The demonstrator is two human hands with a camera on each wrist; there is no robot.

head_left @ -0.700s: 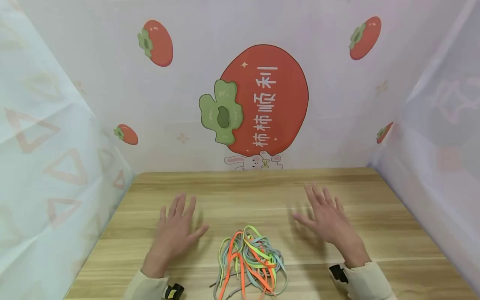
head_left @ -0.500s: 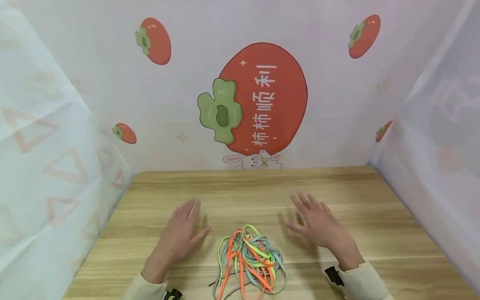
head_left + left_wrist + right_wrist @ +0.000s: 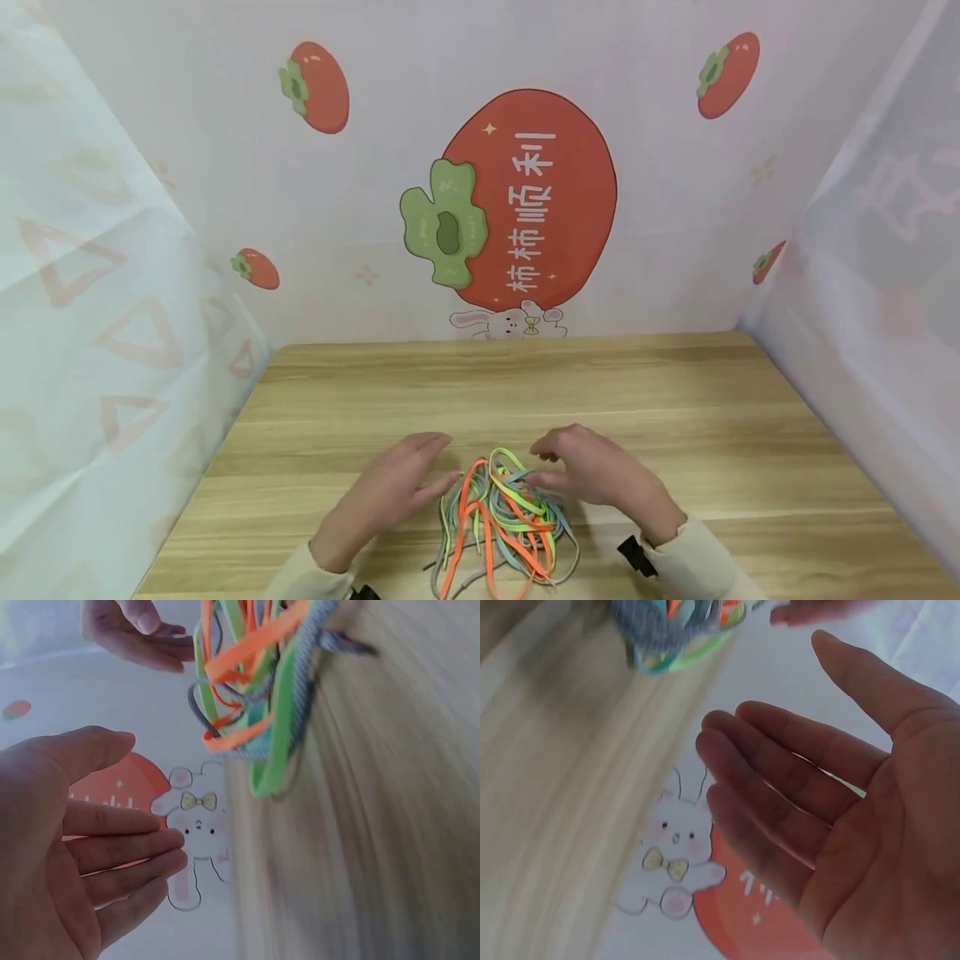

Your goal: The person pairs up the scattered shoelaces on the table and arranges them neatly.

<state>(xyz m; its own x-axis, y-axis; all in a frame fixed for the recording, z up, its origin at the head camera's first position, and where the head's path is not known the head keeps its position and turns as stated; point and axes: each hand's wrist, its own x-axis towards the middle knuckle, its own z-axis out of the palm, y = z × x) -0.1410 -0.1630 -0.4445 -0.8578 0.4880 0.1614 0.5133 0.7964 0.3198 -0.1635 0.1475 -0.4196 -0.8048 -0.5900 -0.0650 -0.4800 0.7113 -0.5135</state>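
Note:
A tangled heap of shoelaces [image 3: 487, 533] in orange, neon yellow-green, grey and pale blue lies on the wooden table. My left hand [image 3: 397, 483] is at the heap's left side, palm turned inward, its thumb tip right at the laces' edge. On the opposite side my right hand [image 3: 596, 467] reaches in, and its thumb overlaps the upper right of the heap in the head view. Both palms appear bare in the wrist views: the left hand's fingers [image 3: 127, 847] are nearly straight, the right hand's fingers [image 3: 772, 787] loosely bent. Neither holds anything.
Behind the table [image 3: 360, 383] stands a pale back sheet [image 3: 360, 192] printed with persimmons and a rabbit. Similar white sheets close off the left side [image 3: 112, 275] and the right side [image 3: 885, 275]. A dark strap [image 3: 637, 556] sits at the right cuff.
Both hands have come inward and nearer the body, from wide apart with spread fingers to either side of the shoelaces. The heap itself lies as before.

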